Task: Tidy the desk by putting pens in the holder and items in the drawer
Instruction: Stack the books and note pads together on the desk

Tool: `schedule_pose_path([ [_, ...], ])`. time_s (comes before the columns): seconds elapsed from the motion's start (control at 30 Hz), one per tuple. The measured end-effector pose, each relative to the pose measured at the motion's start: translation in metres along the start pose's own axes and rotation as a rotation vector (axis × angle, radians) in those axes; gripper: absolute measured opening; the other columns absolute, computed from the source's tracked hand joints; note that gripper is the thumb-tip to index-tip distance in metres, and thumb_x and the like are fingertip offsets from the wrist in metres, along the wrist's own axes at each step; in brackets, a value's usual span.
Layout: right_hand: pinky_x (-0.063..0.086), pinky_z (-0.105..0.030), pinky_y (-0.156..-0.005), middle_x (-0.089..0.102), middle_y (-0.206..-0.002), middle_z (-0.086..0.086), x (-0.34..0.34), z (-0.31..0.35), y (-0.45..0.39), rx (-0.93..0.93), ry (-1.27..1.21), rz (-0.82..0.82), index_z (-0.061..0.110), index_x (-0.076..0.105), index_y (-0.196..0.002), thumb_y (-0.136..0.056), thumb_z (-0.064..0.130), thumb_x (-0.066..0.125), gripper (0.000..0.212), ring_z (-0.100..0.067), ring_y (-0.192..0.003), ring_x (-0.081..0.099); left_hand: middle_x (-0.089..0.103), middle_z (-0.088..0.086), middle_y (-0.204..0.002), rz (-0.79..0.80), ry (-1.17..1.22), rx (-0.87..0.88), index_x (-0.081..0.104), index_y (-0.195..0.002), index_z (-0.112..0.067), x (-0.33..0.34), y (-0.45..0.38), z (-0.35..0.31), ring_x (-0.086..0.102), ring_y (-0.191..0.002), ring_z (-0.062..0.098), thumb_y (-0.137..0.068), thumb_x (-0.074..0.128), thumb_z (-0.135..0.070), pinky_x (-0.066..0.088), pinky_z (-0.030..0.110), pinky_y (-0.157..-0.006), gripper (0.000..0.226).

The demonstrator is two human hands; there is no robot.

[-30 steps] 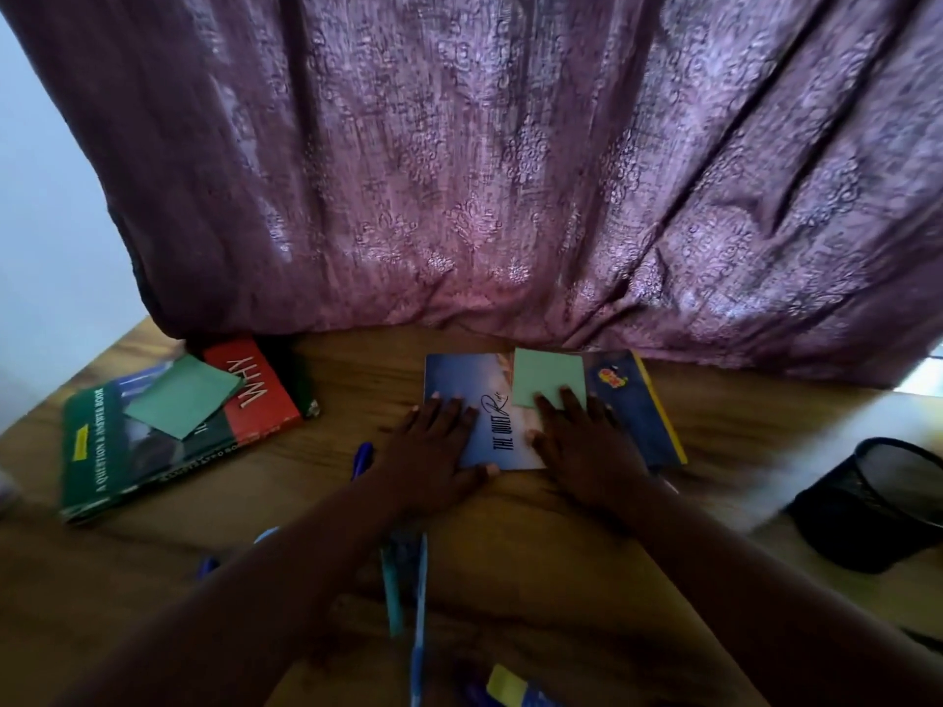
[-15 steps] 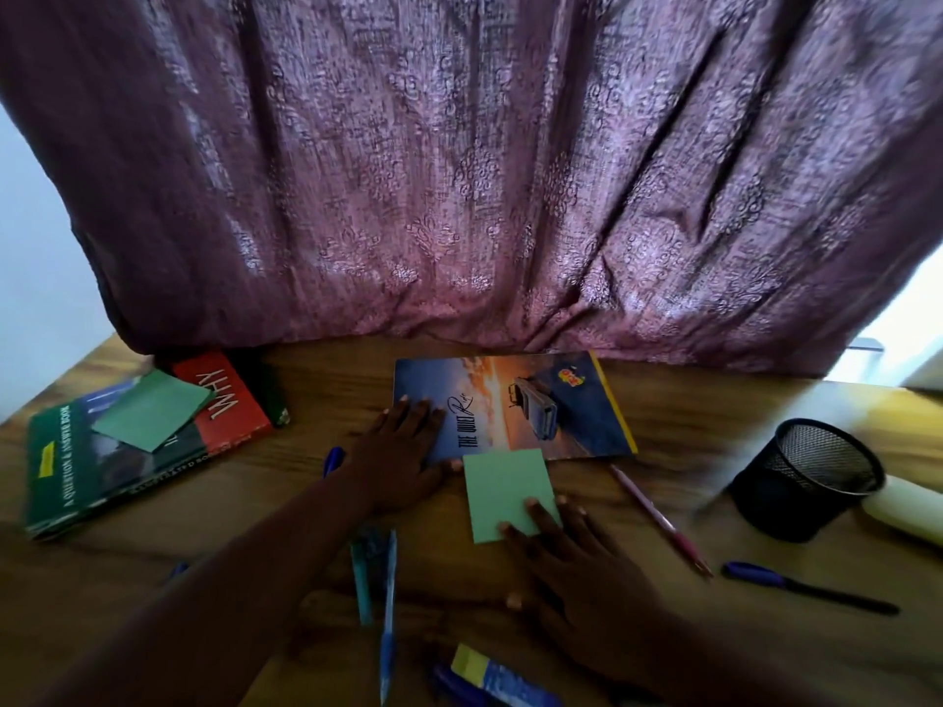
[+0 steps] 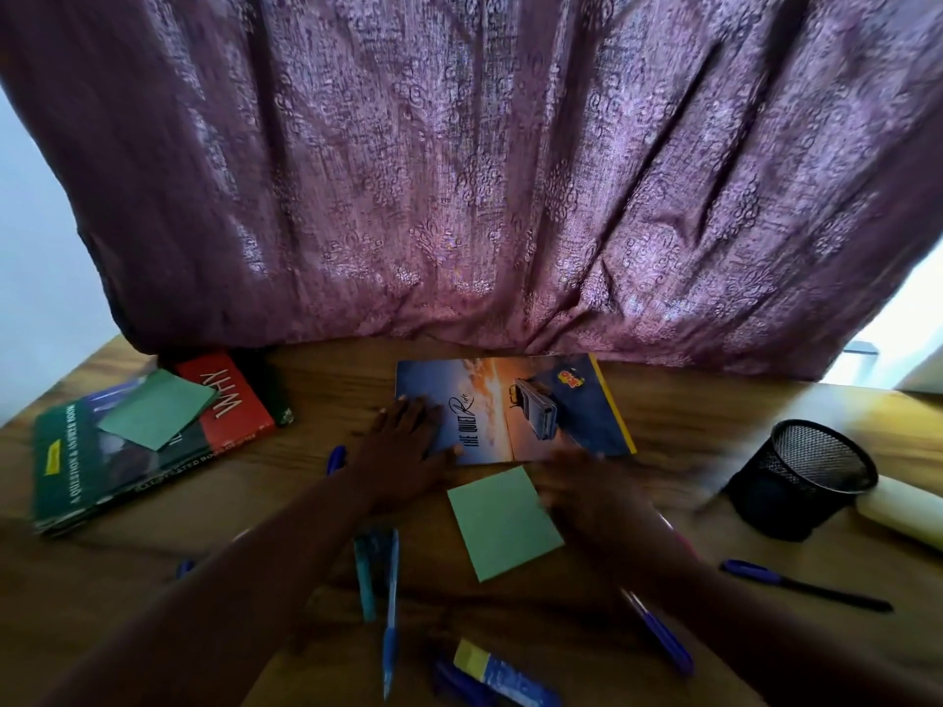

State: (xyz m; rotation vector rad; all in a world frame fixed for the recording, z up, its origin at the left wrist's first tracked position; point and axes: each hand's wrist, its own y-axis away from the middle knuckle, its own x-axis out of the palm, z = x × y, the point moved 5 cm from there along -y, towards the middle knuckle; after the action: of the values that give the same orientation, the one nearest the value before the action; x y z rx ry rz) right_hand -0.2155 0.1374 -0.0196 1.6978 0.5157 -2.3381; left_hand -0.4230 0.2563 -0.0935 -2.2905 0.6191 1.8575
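While both hands lie open, left hand (image 3: 408, 441) on the booklet (image 3: 510, 408), right hand (image 3: 587, 492) blurred, pens (image 3: 390, 594) remain scattered and the mesh holder (image 3: 801, 477) looks empty.

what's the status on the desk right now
Left hand flat on booklet, holding nothing. Right hand blurred beside green note, grip unclear. Holder looks empty, pens loose.
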Motion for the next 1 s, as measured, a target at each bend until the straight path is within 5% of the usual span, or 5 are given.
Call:
schedule_pose_path([
  [0.27,0.039,-0.038,-0.095,0.049,-0.128,-0.015,0.004,-0.116,-0.063,0.798,0.09,0.19,0.009,0.044,-0.132,-0.087,0.052,0.051,0.062,-0.035,-0.122,0.046,0.05,0.012,-0.134,-0.247,0.691,-0.559,0.042,-0.137,-0.015,-0.015,-0.02,0.017,0.053,-0.115,0.034,-0.067,0.069,-0.047,0.048,0.045,-0.095,0.081],
  [0.47,0.045,-0.035,-0.092,0.062,-0.115,-0.014,0.013,-0.139,-0.086,0.894,-0.166,0.166,0.009,0.06,-0.114,-0.084,0.038,0.064,0.041,-0.029,-0.104,0.059,0.043,0.011,-0.14,-0.105,1.134,-0.688,0.039,-0.139,-0.003,-0.001,-0.057,0.034,0.042,-0.127,0.035,-0.091,0.06,-0.008,0.038,0.044,-0.102,0.052],
  [0.7,0.046,-0.029,-0.07,0.069,-0.098,-0.017,-0.008,-0.123,-0.084,0.953,-1.194,-0.064,-0.003,0.054,-0.126,-0.096,0.022,0.05,0.039,-0.024,-0.083,0.062,0.053,0.011,-0.113,-0.287,1.191,-0.472,0.049,-0.128,-0.001,-0.064,-0.036,0.007,0.054,-0.077,0.025,-0.092,0.059,-0.005,0.043,0.027,-0.065,0.038],
  [0.8,0.052,-0.036,-0.08,0.072,-0.087,-0.016,-0.013,-0.128,-0.071,0.983,-1.276,-0.137,-0.005,0.057,-0.119,-0.095,0.018,0.052,0.034,-0.027,-0.077,0.067,0.057,0.014,-0.12,-0.3,0.997,-0.406,0.052,-0.124,-0.002,-0.098,-0.033,-0.003,0.057,-0.09,0.03,-0.092,0.06,-0.011,0.041,0.026,-0.062,0.035],
  [1.0,0.053,-0.045,-0.082,0.067,-0.101,-0.023,-0.094,-0.125,-0.01,0.905,-1.361,-0.433,-0.004,0.063,-0.104,-0.087,0.007,0.06,0.02,-0.034,-0.086,0.065,0.062,0.014,-0.112,-0.286,1.028,-0.216,0.055,-0.126,-0.003,-0.168,-0.04,-0.078,0.06,-0.093,0.03,-0.086,0.068,-0.016,0.05,0.04,-0.089,0.043],
])
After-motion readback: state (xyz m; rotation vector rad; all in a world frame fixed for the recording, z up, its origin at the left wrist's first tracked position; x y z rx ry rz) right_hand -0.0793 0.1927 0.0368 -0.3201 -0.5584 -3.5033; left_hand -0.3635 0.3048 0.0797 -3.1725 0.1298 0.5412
